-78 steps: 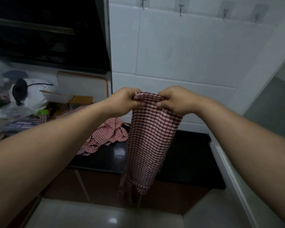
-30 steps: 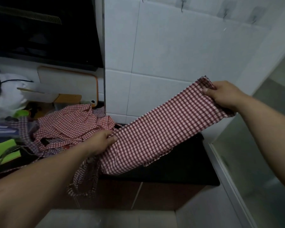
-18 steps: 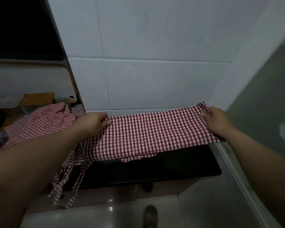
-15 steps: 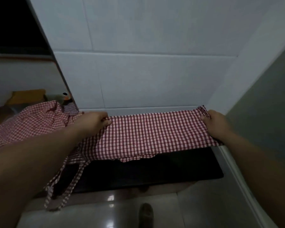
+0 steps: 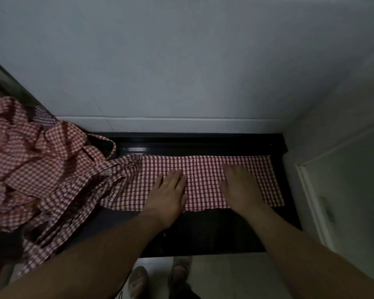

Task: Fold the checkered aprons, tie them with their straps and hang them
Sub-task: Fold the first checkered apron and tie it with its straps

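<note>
Both palms press flat on a folded apron lying on the dark counter, its long axis running left to right. The left hand and right hand rest side by side, fingers straight, holding nothing. Straps trail left, nearer the left hand, beside a heap of aprons.
</note>
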Tool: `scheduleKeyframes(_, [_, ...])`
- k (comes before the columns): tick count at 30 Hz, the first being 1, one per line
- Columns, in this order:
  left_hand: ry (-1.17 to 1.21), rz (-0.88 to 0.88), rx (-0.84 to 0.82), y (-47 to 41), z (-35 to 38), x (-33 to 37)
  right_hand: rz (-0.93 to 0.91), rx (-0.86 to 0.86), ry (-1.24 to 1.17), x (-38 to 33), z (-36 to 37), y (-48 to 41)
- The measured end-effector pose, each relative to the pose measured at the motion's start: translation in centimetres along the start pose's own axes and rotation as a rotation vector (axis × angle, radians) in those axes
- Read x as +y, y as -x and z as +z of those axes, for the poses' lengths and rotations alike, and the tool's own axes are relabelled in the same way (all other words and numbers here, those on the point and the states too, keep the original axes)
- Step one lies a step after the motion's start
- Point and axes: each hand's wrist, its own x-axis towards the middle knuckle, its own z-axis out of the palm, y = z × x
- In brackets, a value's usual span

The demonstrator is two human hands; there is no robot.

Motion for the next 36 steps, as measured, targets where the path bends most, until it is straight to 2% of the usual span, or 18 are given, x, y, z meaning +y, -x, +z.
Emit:
scheduleKeyframes(2, [0.007,-0.03,0.021,-0.6,1.1,0.4,-0.091,-0.05,0.014,-1.2,2.0,-0.5])
scheduleKeyframes(6, [-0.041,-0.033,0.035,-1.7,1.5,-0.5,-0.103,-0.049,0.053,-0.2,3.8,-1.0])
scheduleKeyframes(10, [-0.023,-0.147,0.039,-2.0,1.2,-2.4,-0.037,-0.034,0.072,2.9,4.0,-0.4])
scheduleKeyframes(13, [-0.004,-0.184,0.044,-1.8,1.1,-3.1,0.005,-0.05,0.075,2.5,2.9,-1.3])
scheduleKeyframes(17, [0.029,-0.166,0.06,-1.7,2.1,-0.5,-0.208,-0.046,0.046,-2.2,3.6,-1.3])
scheduleKeyframes(19, [0.053,-0.126,0.088,-1.2,2.8,0.4,-0.238,-0.072,0.047,-2.4,4.7,-0.4])
scheduleKeyframes(22, [0.13,-0.134,0.131,1.3,3.6,-1.5,-0.215,-0.058,0.078,-0.7,5.3,0.3])
scheduleKeyframes(27, [0.162,-0.197,0.1,8.5,2.7,-7.2,-0.189,-0.073,0.137,0.3,4.7,0.4])
scheduleKeyframes(29, [0.157,-0.159,0.193,11.7,1.6,-9.2,-0.179,-0.032,0.17,-1.4,4.2,0.7])
scheduleKeyframes(31, [0.106,-0.137,0.299,15.0,1.0,-10.8,-0.262,0.072,0.156,-4.8,3.7,1.0])
scheduleKeyframes(33, [0.039,-0.209,0.368,18.1,0.9,-11.8,-0.393,0.117,0.149,-9.7,3.3,1.6])
scheduleKeyframes(36, [0.087,-0.563,0.38,21.6,1.6,-12.6,-0.504,-0.047,0.04,-17.3,4.3,2.7])
